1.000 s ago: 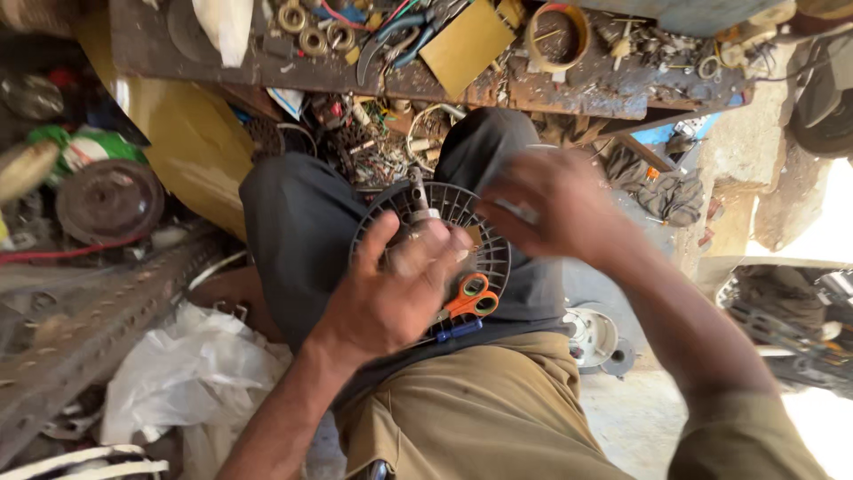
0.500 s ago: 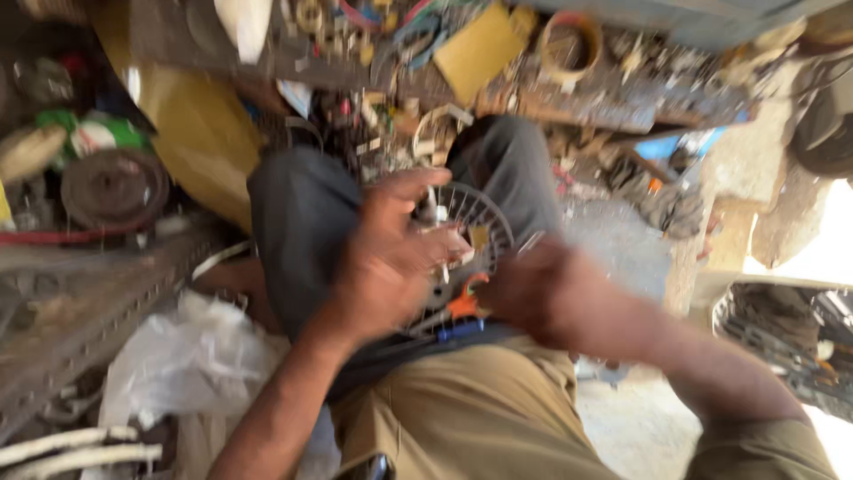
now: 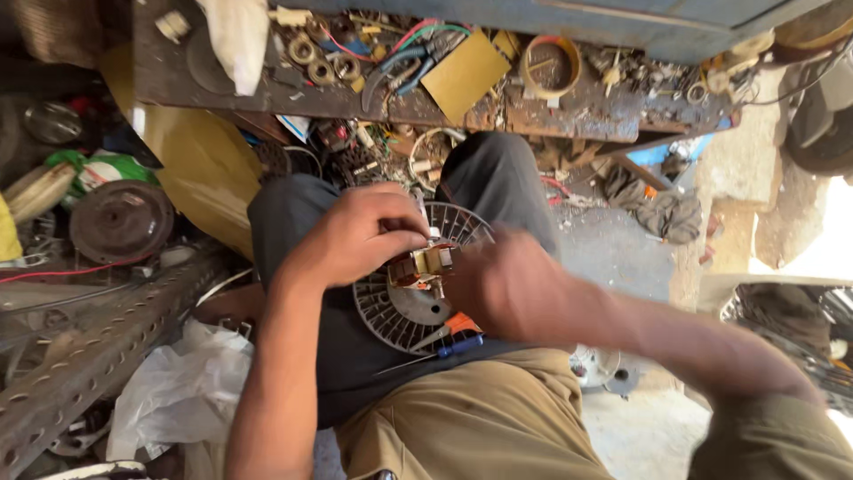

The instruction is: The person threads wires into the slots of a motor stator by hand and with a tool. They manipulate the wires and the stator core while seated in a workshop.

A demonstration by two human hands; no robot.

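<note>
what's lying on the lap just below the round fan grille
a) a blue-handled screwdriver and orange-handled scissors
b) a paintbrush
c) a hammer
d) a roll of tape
a: a blue-handled screwdriver and orange-handled scissors lie at the lower edge of the grey fan grille, while the left hand grips the small motor on top of it.

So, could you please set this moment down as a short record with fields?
Setting: cluttered workshop, person seated, low workbench ahead
Left hand: grips a small motor with copper windings
Right hand: blurred, beside the motor
On the lap: round grey fan grille, under the motor
Tools on the lap: orange-handled scissors, blue-handled screwdriver
To the left: white plastic bag, perforated metal bar
</note>
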